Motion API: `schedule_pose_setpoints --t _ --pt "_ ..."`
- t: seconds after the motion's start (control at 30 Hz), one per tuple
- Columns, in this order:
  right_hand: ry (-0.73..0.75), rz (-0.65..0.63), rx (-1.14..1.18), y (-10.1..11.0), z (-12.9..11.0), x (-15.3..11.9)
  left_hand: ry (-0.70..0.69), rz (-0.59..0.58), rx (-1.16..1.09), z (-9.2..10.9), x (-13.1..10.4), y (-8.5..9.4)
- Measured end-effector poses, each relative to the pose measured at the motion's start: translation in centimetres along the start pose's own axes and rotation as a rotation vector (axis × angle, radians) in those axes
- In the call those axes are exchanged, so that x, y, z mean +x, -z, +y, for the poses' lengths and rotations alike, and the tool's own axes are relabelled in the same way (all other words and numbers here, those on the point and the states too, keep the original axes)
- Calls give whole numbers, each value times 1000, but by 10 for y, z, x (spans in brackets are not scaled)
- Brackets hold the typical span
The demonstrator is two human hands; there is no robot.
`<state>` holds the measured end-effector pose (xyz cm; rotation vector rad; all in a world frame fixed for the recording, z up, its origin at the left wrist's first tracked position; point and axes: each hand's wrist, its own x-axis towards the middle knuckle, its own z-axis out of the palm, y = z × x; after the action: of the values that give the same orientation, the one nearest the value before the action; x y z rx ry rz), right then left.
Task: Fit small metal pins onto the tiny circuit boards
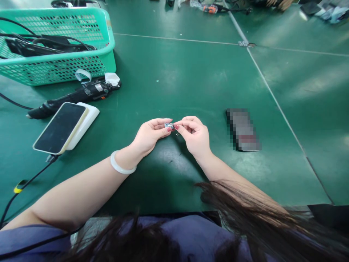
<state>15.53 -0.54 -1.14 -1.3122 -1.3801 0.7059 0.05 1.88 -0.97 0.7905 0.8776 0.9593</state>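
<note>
From where I stand, the small part (168, 125) is at the middle of things, held just above the green table (191, 83); call it the centre of the dial. The left hand (151, 134) pinches it narrowly between thumb and fingers from nine o'clock, and the right hand (195, 135) closes a tight fingertip pinch on its three o'clock end. Holding it from both sides probably keeps so tiny a thing steady. At ten o'clock sits a basket (110, 34) of dark pieces and cords, with a power tool (81, 94) lying just nearer, likely parked there to leave elbow room. At nine o'clock a phone (60, 128) rests over a white block (88, 118), perhaps as a prop; which of them the cable (40, 173) plugs into, I can't tell. The dark object (242, 129) at three o'clock is blurred into squares. Fingers hide most of the part, so its shape escapes me, as does whether the thin metal bit (178, 134) under the right fingertips belongs to it. Loose hair (245, 207) covers some of the right forearm towards four o'clock.
</note>
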Motion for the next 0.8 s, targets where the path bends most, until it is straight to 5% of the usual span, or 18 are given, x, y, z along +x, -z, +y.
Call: schedule_pose_setpoints --t 0.63,0.8 --pt "293 -11 -267 7 0 -2 -18 -2 7 0 -2 0" --pt "264 -43 -230 11 0 0 -38 -2 5 0 0 1"
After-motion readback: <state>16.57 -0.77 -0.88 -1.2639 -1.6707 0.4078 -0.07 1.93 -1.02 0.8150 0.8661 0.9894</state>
